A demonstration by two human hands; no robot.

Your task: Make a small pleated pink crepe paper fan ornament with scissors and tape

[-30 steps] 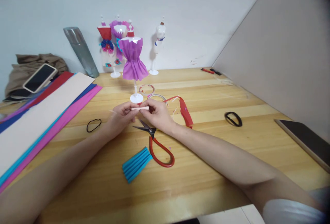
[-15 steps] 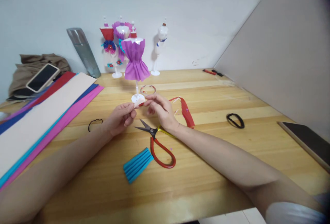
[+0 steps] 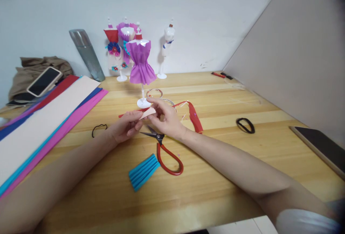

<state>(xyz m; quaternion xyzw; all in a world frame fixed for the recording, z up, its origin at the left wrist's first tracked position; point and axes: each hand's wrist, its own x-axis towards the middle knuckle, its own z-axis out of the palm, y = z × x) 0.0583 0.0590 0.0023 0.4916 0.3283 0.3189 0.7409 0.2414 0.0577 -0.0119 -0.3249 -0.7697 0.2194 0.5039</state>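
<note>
A small pale pink paper piece [image 3: 148, 112] is between my two hands, over the middle of the table. My left hand [image 3: 128, 124] pinches its left end between thumb and fingers. At its right end, my right hand [image 3: 168, 119] touches it with curled fingers; the exact grip is partly hidden. Just below lie scissors with red handles [image 3: 170, 167], blades parted. Beside the handles rests a pleated blue paper piece [image 3: 144, 172]. Behind my hands stands a small mannequin in a purple paper dress [image 3: 141, 61].
Long coloured paper strips [image 3: 51, 119], a phone [image 3: 45, 81] and a leaning bottle [image 3: 87, 54] are at the left. Red paper [image 3: 195, 117] lies right of centre, a black band [image 3: 245, 125] farther right. More mannequins [image 3: 169, 34] stand by the wall.
My right hand has moved left and slightly down, closer to my left hand, and now meets the pink paper. More of the paper shows, and a red strip behind my hands is more visible.
</note>
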